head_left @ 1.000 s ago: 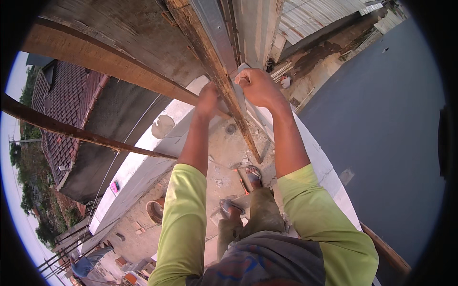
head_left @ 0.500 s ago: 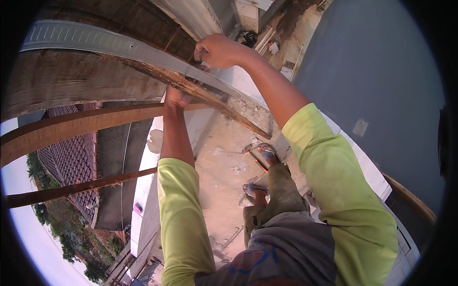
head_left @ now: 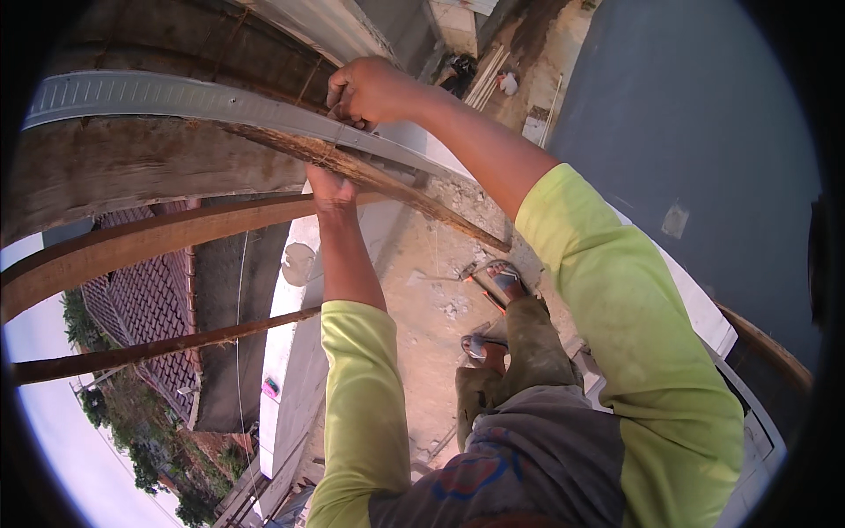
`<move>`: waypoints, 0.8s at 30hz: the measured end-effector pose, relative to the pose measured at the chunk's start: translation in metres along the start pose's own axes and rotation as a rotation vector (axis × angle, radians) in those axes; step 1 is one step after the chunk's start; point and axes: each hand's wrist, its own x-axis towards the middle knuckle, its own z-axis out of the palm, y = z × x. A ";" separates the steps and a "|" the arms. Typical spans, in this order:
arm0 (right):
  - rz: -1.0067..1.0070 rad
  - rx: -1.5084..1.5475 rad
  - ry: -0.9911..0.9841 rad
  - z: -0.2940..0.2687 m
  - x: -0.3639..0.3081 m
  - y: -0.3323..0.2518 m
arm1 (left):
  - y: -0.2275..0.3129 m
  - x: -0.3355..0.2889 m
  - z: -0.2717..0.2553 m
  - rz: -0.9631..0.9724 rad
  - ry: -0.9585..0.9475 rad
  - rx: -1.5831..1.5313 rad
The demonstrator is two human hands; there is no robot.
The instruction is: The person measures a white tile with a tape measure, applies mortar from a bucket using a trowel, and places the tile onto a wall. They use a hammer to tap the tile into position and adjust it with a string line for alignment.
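Note:
A long grey metal channel point(head_left: 176, 95) runs across the upper left, with a rough wooden strip point(head_left: 387, 183) along its lower side. My right hand point(head_left: 370, 92) is above the channel, its fingers curled together close to the channel's upper edge. Whatever is between those fingertips is too small to make out. A thin wire point(head_left: 339, 134) crosses the channel just below them. From beneath, my left hand point(head_left: 331, 187) reaches up against the wooden strip. Its fingers are hidden behind the strip and the channel.
A curved-looking timber point(head_left: 176, 231) and a thinner wooden pole point(head_left: 176, 345) extend in from the left. Beside me is a white wall ledge point(head_left: 280, 352) with a small pink object point(head_left: 270, 387). Below, a hammer-like tool point(head_left: 487, 286) lies near my sandalled feet. A large grey surface point(head_left: 695, 132) fills the right.
My right hand has shifted left along the channel, its fingers still curled. My left hand's fingertips, partly seen beside the channel before, are now hidden. The whole view has shifted slightly.

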 end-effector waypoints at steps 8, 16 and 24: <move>0.089 0.144 0.068 0.012 0.007 0.019 | 0.003 0.004 0.013 -0.033 0.035 -0.046; 0.132 0.052 0.377 -0.002 -0.088 0.009 | -0.002 0.011 0.009 -0.060 0.054 -0.047; 0.469 -0.308 0.756 0.102 -0.471 0.040 | 0.004 -0.004 0.031 -0.121 0.099 0.140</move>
